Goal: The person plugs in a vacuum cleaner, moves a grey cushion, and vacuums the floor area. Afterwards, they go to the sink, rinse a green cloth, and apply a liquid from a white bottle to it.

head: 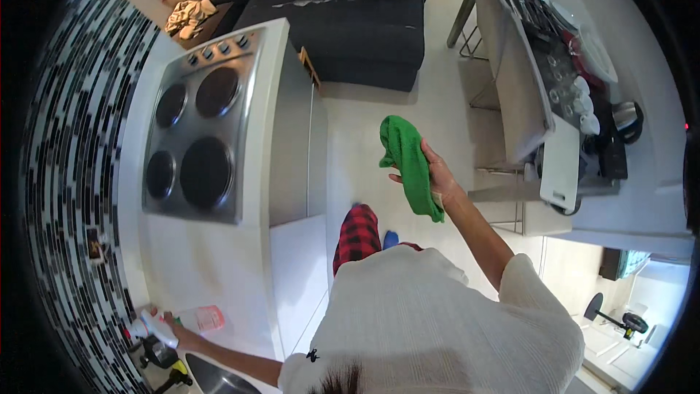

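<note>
A folded green cloth (410, 167) lies in my right hand (439, 172), which is held out over the floor, in front of my body. My left hand (174, 331) reaches to the counter's far corner by the tiled wall, its fingers around the white head of a spray bottle (158, 328). A clear plastic bottle with a pinkish label (205, 319) shows beside that hand; whether it is the same bottle's body I cannot tell. Between the wall and me, the steel electric hob (191, 131) with its dark round plates is set in the white counter (202, 262).
A steel sink (219, 377) and a black and yellow item (178, 372) lie near my left hand. A dark sofa (339, 27) stands ahead. To the right are light chairs (519, 76) and a table with glasses, white cups, a kettle (627, 120) and a white board (559, 164).
</note>
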### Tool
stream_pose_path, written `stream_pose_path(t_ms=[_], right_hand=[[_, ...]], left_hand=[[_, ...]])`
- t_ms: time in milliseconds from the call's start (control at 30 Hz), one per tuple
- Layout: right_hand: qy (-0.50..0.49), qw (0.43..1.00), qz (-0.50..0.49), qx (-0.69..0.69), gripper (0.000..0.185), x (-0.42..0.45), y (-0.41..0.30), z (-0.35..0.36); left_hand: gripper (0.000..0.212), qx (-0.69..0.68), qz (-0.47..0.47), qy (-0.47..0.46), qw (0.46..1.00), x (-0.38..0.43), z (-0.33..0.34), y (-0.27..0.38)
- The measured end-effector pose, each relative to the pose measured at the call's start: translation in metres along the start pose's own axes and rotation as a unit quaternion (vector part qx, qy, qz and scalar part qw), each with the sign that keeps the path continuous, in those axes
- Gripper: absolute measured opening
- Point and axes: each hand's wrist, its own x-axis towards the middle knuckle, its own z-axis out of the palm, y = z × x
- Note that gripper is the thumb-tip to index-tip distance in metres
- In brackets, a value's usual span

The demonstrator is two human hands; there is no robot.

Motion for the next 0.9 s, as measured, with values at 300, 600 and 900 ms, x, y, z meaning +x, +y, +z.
stream_pose_path(t_ms=[300, 600, 900], right_hand=[[-0.001, 0.993, -0.022, 0.116, 0.054, 0.151, -0.195, -0.028], [0.000, 0.973, -0.194, 0.122, 0.053, 0.194, -0.506, -0.037], [-0.006, 0.953, -0.284, 0.108, 0.054, 0.244, -0.791, -0.101]], left_hand=[[0.031, -0.106, -0.135, -0.308, 0.936, -0.034, 0.399, 0.127], [0.019, -0.210, -0.067, -0.542, 0.811, -0.193, 0.833, 0.257], [0.022, -0.350, -0.195, -0.560, 0.725, -0.275, 1.077, 0.348]])
